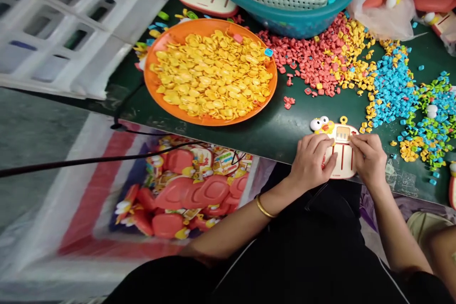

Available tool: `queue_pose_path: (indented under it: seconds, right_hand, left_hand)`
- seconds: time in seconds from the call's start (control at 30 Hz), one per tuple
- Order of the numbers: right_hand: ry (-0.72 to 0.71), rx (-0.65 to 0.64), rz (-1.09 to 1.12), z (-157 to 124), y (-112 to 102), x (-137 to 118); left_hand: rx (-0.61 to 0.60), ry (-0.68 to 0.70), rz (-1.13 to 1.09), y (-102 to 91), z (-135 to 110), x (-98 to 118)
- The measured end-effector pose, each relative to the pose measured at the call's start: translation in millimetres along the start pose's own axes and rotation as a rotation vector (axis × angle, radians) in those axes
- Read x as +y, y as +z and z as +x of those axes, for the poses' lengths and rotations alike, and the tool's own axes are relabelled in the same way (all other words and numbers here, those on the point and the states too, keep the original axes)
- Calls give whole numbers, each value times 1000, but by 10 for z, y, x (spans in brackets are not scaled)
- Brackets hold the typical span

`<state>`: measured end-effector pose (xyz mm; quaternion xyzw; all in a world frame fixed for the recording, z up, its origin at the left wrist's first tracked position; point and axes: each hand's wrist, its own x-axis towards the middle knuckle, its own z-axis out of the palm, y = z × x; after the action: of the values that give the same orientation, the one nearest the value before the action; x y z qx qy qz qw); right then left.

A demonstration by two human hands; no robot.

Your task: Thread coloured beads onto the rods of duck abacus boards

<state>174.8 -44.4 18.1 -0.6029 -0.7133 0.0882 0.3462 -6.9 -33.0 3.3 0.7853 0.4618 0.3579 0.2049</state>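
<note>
The toy (341, 153), a flat chick-faced panel, is being held at the near edge of the table (285, 128), right between the two hands. The left hand (312, 160) is being curled over its left side, fingers bent and lying on the face. The right hand (368, 156) is being closed on the right edge, fingertips pinched by the top window — whether a small piece is being pinched there cannot be told. The toy is being judged light, stiff, smooth plastic — best gripped by its side edges, clear of the slots. The plate (199, 120) of yellow pieces is sitting well apart to the left, with red pieces (313, 57) beyond the toy.
</note>
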Motion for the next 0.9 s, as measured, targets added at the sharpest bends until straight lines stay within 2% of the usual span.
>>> queue_pose_path:
  seconds: [0.17, 0.23, 0.33, 0.37, 0.47, 0.53, 0.67, 0.83, 0.9]
  right_hand:
    - [-12, -56, 98, -114, -51, -131]
    - [11, -36, 108, -56, -104, -71]
    - [54, 27, -66, 133, -191, 138]
    - [44, 2, -137, 203, -215, 215]
    - [-41, -180, -226, 371, -264, 375]
    - [-70, -214, -221, 420, -288, 385]
    - [-8, -132, -104, 364, -288, 223]
    - [134, -60, 43, 269, -115, 34]
    - [184, -20, 65, 267, -68, 37]
  left_hand:
    - [-29, -13, 0, -9, 2, -13]
    - [-53, -21, 21, -20, 9, -9]
    - [-83, 3, 55, -30, 27, 2]
    - [-84, 13, 59, -30, 34, 5]
    - [-60, 24, 46, -28, 58, 13]
    - [-48, 28, 42, -29, 71, 15]
    - [-82, 120, 30, -37, 65, -1]
    - [-62, 202, 10, -38, 58, -48]
    - [-116, 250, 30, -44, 88, -59]
